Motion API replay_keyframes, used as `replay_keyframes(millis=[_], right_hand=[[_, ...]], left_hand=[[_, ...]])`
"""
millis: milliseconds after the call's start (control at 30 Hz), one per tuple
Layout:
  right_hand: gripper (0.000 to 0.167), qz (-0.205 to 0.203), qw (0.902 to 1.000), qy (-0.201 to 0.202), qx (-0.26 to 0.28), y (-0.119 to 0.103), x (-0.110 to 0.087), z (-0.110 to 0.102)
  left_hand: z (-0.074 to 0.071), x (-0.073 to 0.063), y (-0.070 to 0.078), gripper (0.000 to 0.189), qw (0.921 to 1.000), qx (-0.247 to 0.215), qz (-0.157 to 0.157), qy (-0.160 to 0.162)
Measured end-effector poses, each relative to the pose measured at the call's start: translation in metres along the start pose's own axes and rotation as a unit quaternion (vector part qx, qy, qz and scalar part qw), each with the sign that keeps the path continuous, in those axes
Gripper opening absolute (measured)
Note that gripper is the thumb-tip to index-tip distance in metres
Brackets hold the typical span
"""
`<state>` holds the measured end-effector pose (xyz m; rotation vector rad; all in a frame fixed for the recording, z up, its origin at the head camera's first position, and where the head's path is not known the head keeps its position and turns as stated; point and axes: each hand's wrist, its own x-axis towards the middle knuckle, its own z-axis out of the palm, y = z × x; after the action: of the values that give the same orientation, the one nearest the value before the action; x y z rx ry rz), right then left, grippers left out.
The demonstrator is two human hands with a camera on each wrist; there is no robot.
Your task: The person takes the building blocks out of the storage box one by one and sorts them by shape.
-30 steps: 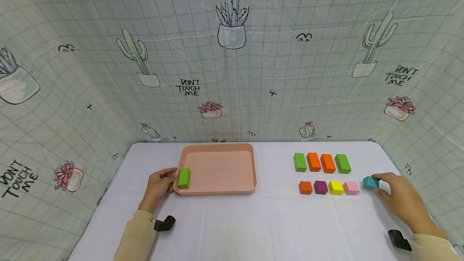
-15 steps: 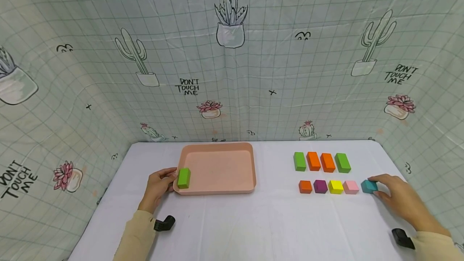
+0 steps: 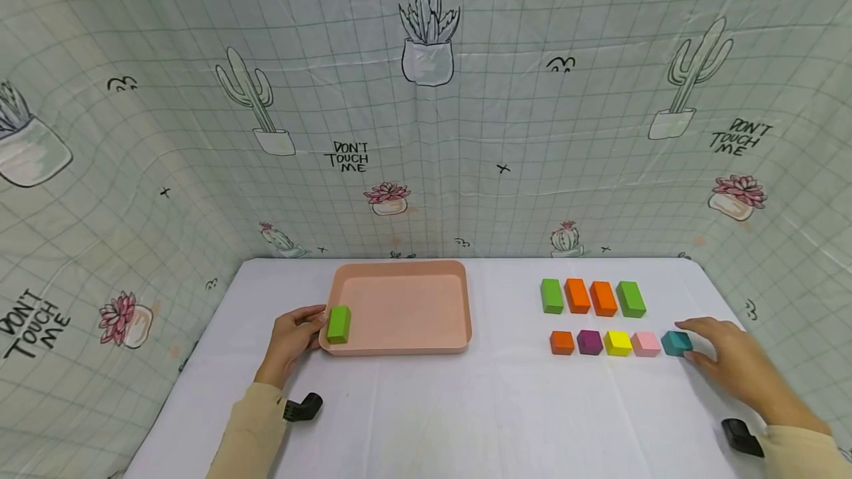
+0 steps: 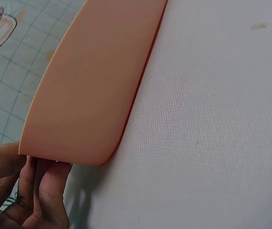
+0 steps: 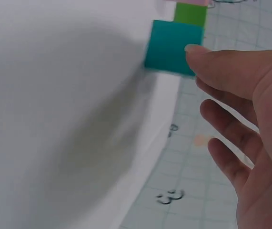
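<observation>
At the left end of the pink tray (image 3: 406, 309), my left hand (image 3: 291, 342) holds the edge. In the left wrist view, curled fingers (image 4: 50, 191) meet the tray's end wall (image 4: 88, 95). A green rectangular block (image 3: 339, 325) stands inside the tray by its left wall. On the right, a teal cube (image 3: 677, 344) rests on the table, with my right hand (image 3: 735, 361) around it. A gap shows between the index finger and the cube; the thumb (image 5: 207, 57) is close against it, and I cannot tell whether it touches.
Left of the teal cube run pink (image 3: 646, 344), yellow (image 3: 617, 344), purple (image 3: 589, 342) and orange (image 3: 562, 343) cubes. Behind them stands a row of green (image 3: 551, 296) and orange (image 3: 577, 296) rectangular blocks. A patterned cloth (image 3: 466, 131) surrounds the white table (image 3: 426, 412).
The teal cube has moved slightly left, closer to the pink cube, and now sits in line with the row. My right index finger has come off it. My left hand stays at the tray.
</observation>
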<state>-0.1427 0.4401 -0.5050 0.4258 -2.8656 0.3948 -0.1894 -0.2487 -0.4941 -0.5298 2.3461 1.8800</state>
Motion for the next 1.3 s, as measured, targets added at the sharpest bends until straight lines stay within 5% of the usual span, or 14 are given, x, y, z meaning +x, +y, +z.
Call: replay_keyframes(millis=[167, 500, 900, 1300], right_hand=[[0.050, -0.024, 0.9993, 0.026, -0.017, -0.019, 0.012, -0.012], [0.045, -0.063, 0.9963, 0.057, -0.008, -0.097, 0.051, -0.019], [0.041, -0.174, 0.9782, 0.105, 0.044, -0.172, 0.092, 0.011], [0.036, -0.200, 0.9751, 0.074, 0.061, -0.236, 0.127, 0.045]], left_hand=[[0.000, 0.000, 0.000, 0.038, 1.0000, 0.001, 0.001, 0.000], [0.000, 0.001, -0.002, 0.038, 1.0000, 0.000, -0.003, 0.002], [0.002, 0.004, -0.004, 0.036, 0.9998, 0.012, -0.004, 0.012], [0.001, 0.001, -0.003, 0.037, 0.9999, 0.003, -0.003, 0.012]])
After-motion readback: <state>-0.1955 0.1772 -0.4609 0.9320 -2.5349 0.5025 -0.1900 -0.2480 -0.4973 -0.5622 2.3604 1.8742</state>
